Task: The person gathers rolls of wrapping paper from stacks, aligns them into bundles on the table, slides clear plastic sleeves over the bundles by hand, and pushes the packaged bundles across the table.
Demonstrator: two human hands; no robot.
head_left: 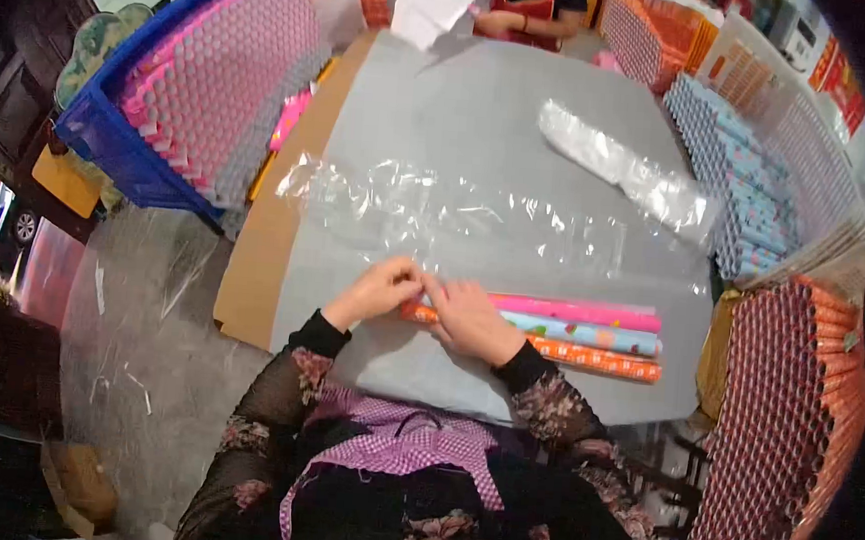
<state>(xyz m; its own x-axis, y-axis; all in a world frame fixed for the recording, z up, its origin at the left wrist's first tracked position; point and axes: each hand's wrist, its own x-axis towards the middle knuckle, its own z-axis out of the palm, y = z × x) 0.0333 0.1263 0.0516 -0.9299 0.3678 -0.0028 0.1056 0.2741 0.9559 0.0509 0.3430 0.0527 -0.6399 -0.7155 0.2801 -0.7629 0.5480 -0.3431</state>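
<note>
Three rolls of patterned wrapping paper lie side by side in front of me: a pink roll point(580, 311), a light blue roll point(598, 336) and an orange roll point(607, 361). At their left ends my left hand point(383, 292) is closed, its fingertips pinched together. My right hand point(474, 321) lies across the rolls with its fingers curled in, tips meeting those of the left. Whatever is between the fingertips is too small to make out. Just beyond the hands, a long clear plastic sleeve point(456, 217) is spread flat on the grey tabletop point(444, 100).
A stack of clear plastic bags point(625, 173) lies at the back right. Blue crate point(111, 137) of pink rolls stands left; light blue rolls point(740, 181) and orange rolls point(773, 424) stand right. Across the table, another person's hand point(500, 22) is beside a white box point(429, 9).
</note>
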